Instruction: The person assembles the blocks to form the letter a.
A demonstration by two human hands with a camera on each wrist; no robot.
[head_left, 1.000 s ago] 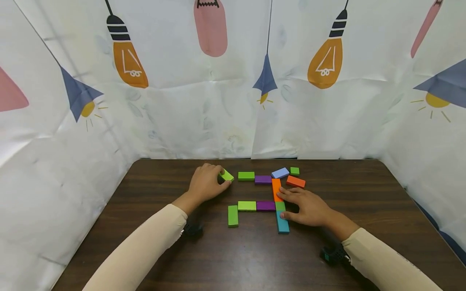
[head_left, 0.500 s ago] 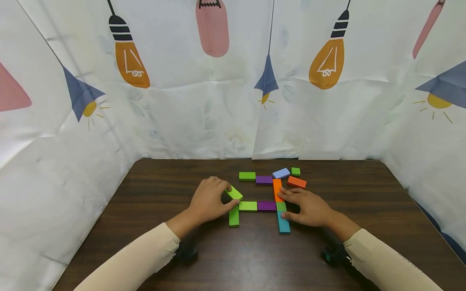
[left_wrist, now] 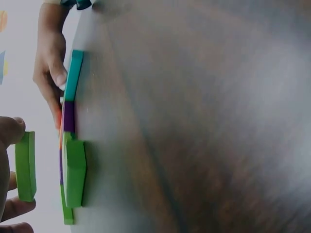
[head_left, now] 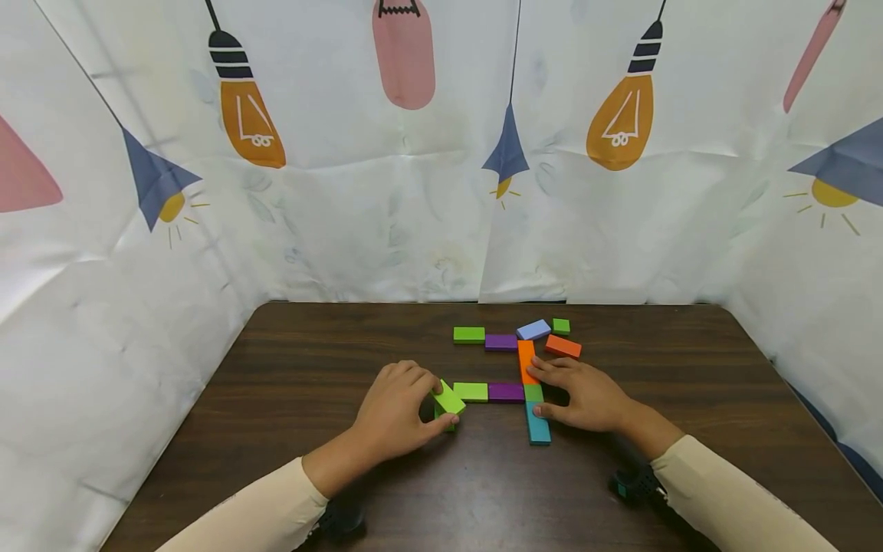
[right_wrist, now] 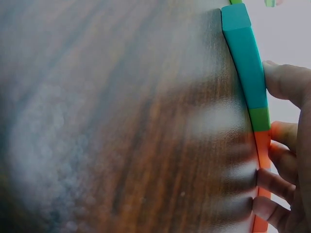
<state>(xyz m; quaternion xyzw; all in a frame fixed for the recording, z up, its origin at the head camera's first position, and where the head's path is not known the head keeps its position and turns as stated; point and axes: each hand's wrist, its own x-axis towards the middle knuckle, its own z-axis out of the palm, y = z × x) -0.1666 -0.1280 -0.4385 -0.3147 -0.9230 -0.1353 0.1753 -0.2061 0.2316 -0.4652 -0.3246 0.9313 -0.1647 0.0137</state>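
Observation:
My left hand (head_left: 393,410) pinches a lime-green block (head_left: 450,398) between thumb and fingertips. In the left wrist view this held block (left_wrist: 24,167) hangs apart from a green block (left_wrist: 75,172) on the table, which it mostly covers in the head view. My right hand (head_left: 586,395) lies with fingers spread, its thumb on a teal block (head_left: 539,425) and its fingertips at an orange block (head_left: 526,360). Between those two sits a small green block (head_left: 533,392). A purple block (head_left: 506,393) and another lime-green block (head_left: 471,392) run leftward from there.
Farther back, a green block (head_left: 469,335) and a purple block (head_left: 500,343) form a row reaching the orange block's top. Loose near it lie a light-blue block (head_left: 534,330), a small green block (head_left: 561,326) and a red-orange block (head_left: 562,346). Patterned cloth (head_left: 400,199) hangs behind the table (head_left: 310,345).
My left hand has carried the lime-green block toward me and slightly right, from beside the back row to over the front-left green block. My right hand has stayed in place.

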